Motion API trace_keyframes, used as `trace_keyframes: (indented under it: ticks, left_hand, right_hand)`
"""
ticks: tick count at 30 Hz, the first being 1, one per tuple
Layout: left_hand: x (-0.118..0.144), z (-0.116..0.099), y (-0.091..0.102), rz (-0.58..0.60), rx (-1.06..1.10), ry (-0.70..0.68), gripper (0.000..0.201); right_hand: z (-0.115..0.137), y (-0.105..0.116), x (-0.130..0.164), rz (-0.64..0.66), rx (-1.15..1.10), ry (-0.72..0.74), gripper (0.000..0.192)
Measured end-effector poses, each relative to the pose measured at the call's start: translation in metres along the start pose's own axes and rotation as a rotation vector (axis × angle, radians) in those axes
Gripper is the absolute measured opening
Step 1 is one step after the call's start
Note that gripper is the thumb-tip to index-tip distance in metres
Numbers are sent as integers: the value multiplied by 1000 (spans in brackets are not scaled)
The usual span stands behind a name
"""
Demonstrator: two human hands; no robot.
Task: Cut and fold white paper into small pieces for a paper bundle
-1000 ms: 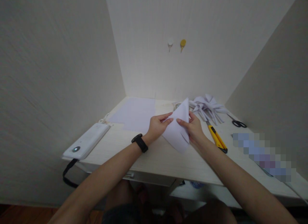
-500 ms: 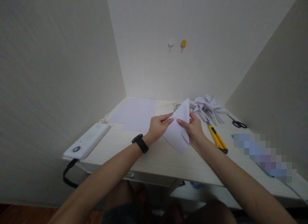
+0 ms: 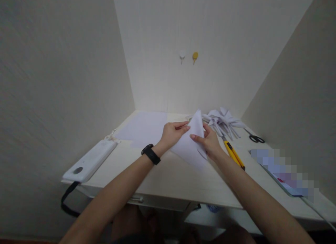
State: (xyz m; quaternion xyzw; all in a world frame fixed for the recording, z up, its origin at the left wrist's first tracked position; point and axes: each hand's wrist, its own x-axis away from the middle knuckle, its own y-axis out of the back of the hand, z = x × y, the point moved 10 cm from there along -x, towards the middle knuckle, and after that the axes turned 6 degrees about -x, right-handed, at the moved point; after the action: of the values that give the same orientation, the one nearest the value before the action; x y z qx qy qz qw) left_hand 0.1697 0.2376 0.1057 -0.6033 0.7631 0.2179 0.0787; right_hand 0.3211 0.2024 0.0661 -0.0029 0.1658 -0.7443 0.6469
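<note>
A folded white paper (image 3: 189, 146) with a pointed top is held just above the pale wooden desk (image 3: 168, 177). My left hand (image 3: 172, 133) pinches its upper left edge. My right hand (image 3: 208, 142) grips its right side, thumb on the front face. A black band sits on my left wrist. Both hands are close together at the middle of the desk.
A flat white sheet (image 3: 143, 128) lies at the back left. A pile of folded paper pieces (image 3: 223, 121) sits behind my right hand, with a yellow utility knife (image 3: 234, 154) and black scissors (image 3: 254, 138) to the right. A white power bank (image 3: 89, 161) lies at the left edge.
The view has tilted slightly, shifting everything down and left. My hands keep the same hold on the paper, which leans a little more to the left.
</note>
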Motion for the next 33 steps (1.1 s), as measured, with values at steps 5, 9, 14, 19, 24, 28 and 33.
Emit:
trace_keyframes:
  ticks: [5,9,14,19,24,28,33]
  left_hand:
    - [-19,-22,-9,4,12,-101,24]
    - [-29,-32,-16,-38,16,-141,20]
    - [-34,-56,-15,-99,10,-267,18]
    - [-31,-87,-4,-118,-46,-438,18]
    - [-31,-93,10,-154,-65,-487,17]
    - [-31,-91,16,-157,-30,-465,17]
    - [-30,-92,18,-150,-8,-439,16]
  right_hand:
    - [6,0,-3,2,42,105,75]
    - [12,7,-8,-34,59,165,73]
    - [49,0,-20,9,59,259,71]
    - [114,-12,-39,9,46,309,54]
    - [138,-22,-52,89,135,256,41]
    - [138,-31,-52,173,170,228,38]
    - [142,-34,-48,165,169,250,36]
